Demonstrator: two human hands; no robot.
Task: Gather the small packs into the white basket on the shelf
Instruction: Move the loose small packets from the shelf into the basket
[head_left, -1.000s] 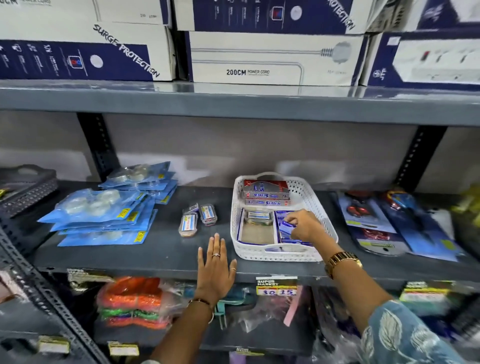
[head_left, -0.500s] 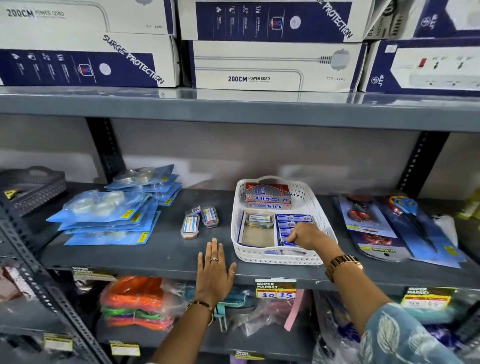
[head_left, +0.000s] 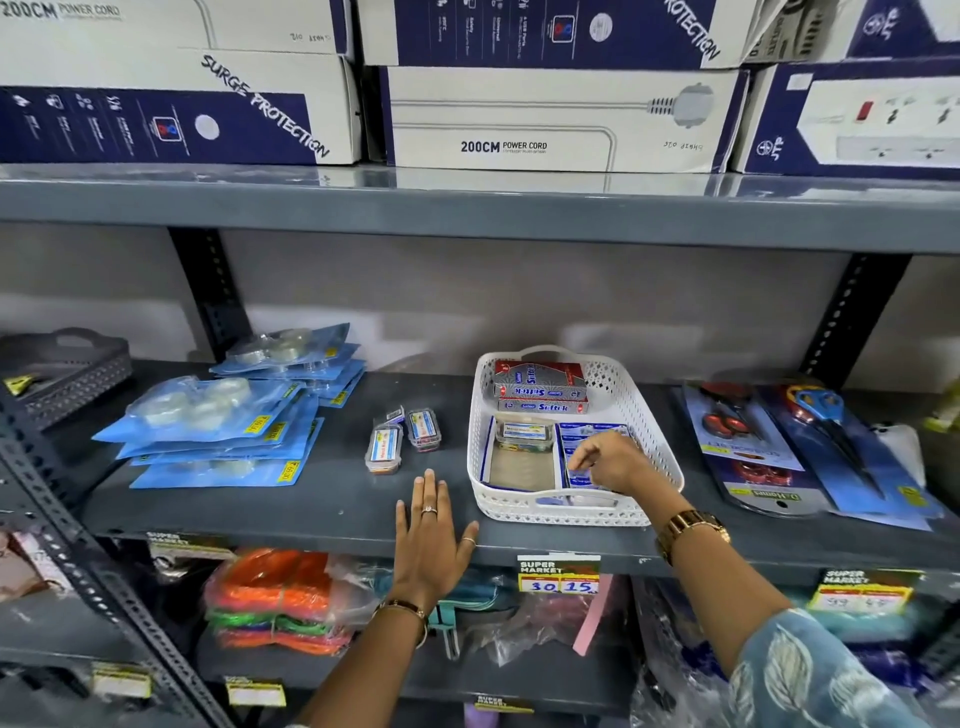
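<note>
The white basket stands on the middle shelf. It holds red-and-grey boxes at the back, a clear small pack and a row of blue small packs. My right hand is inside the basket, fingers curled down onto the blue packs; whether it grips one is hidden. Three clear small packs lie on the shelf left of the basket. Flat on the shelf's front edge, my left hand rests with fingers spread, just below those packs.
Blue tape packets are stacked at the left, near a grey basket. Carded scissors lie right of the white basket. Large power-cord boxes fill the shelf above. Bagged goods sit on the shelf below.
My right hand has slid toward the front of the basket along the blue packs. My left hand has stayed flat on the shelf edge. The camera has tilted slightly.
</note>
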